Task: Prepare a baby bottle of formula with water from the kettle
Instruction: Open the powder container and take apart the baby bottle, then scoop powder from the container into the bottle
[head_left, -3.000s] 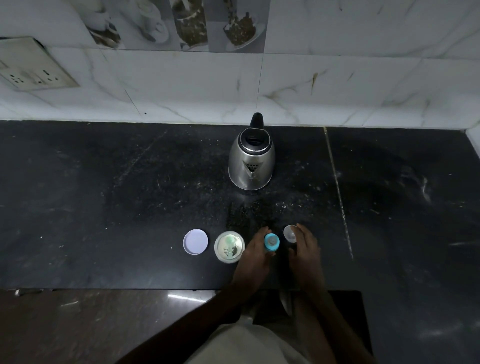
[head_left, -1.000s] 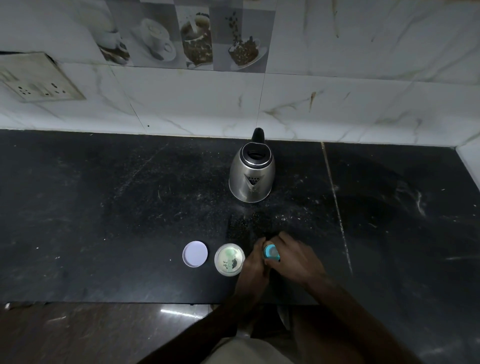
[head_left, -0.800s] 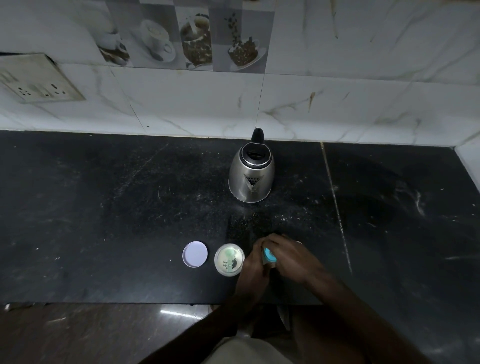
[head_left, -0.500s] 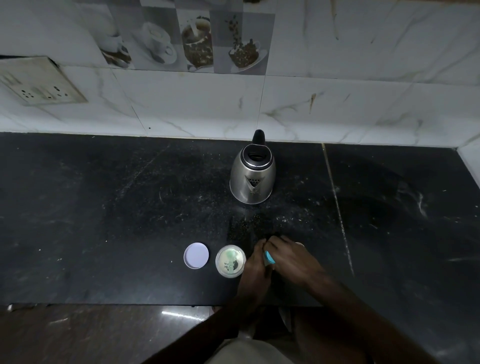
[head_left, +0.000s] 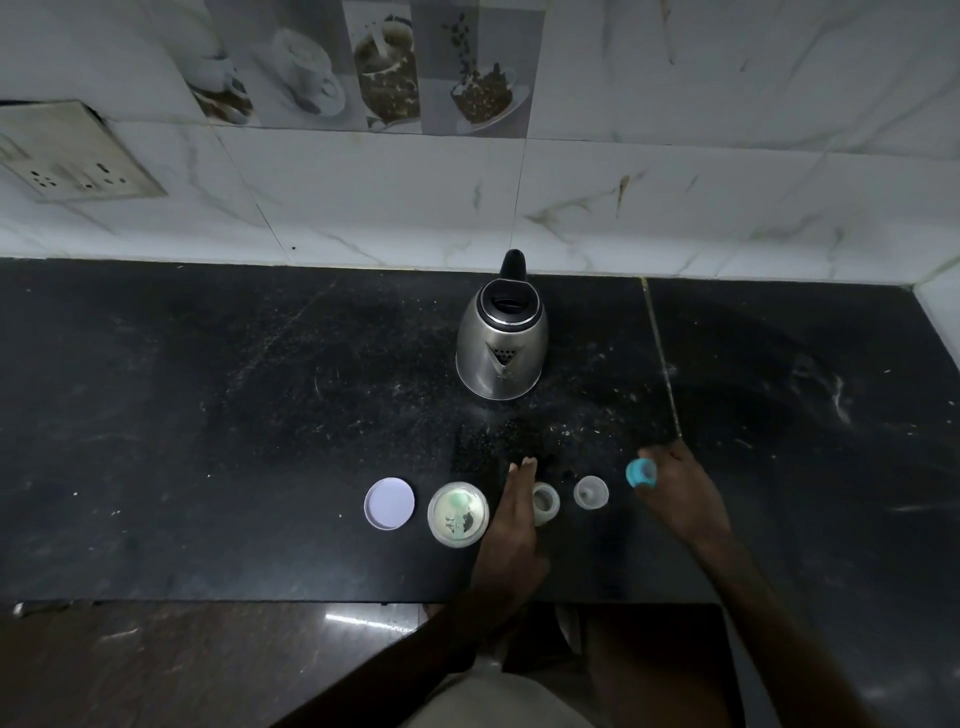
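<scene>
So the kettle (head_left: 501, 345) sits at the back of the black counter (head_left: 208, 415), lid closed, spout facing the person. Everything else is lined up in a row in front of it, near the counter's front edge.

The bottle (head_left: 545, 503) stands upright almost straight in front of the kettle, a touch to the right, with its top open. The left hand (head_left: 511, 519) is pressed up against the bottle's left side, fingers stretched out toward the kettle. I can't see the thumb, so no idea if it's actually gripping the bottle or just steadying it.

The right hand (head_left: 680, 493) is further off, front-right of the kettle, and well apart from the bottle. Its fingertips pinch the blue ring (head_left: 641, 473). Can't tell whether the ring touches the counter or is held just above it.

Between the bottle and the ring sits a clear cap (head_left: 591, 492), nobody touching it.

Front-left of the kettle there's the open tin (head_left: 458, 513) with a green scoop (head_left: 457, 512) inside, right beside the left hand, and its lid (head_left: 389, 503) lies flat further left.
</scene>
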